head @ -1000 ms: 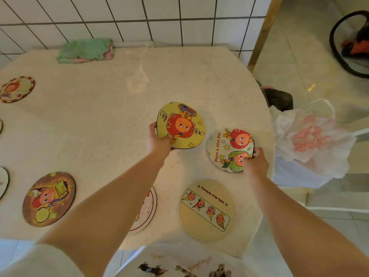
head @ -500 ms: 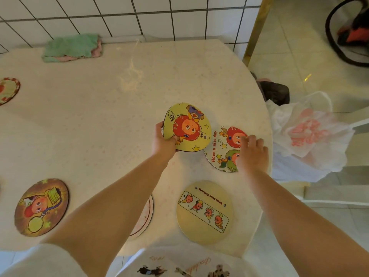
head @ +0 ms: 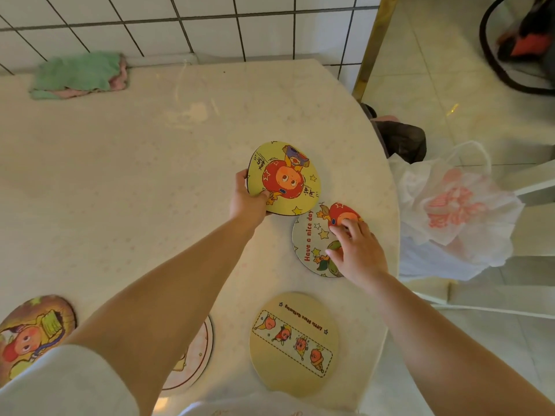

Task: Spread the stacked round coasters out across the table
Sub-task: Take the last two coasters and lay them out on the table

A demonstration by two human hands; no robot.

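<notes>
At far left, lying flat on the pale speckled stone table (head: 135,163): brown round cartoon coaster (head: 33,334). Farther back, by the tiled wall: folded green cloth (head: 78,75). Mid-frame, left hand (head: 247,199) gripping a yellow round coaster with a red-headed figure (head: 285,178), tilted above the tabletop. Just right, right hand (head: 357,250) loosely spread, fingertips (head: 345,228) pressing the white "Have a nice day" coaster (head: 312,241) flat. Nearer, tan round coaster with four small figures (head: 292,343), lying flat.

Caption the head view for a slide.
Left hand holds yellow coaster; right hand presses "Have a nice day" coaster onto table.
</notes>
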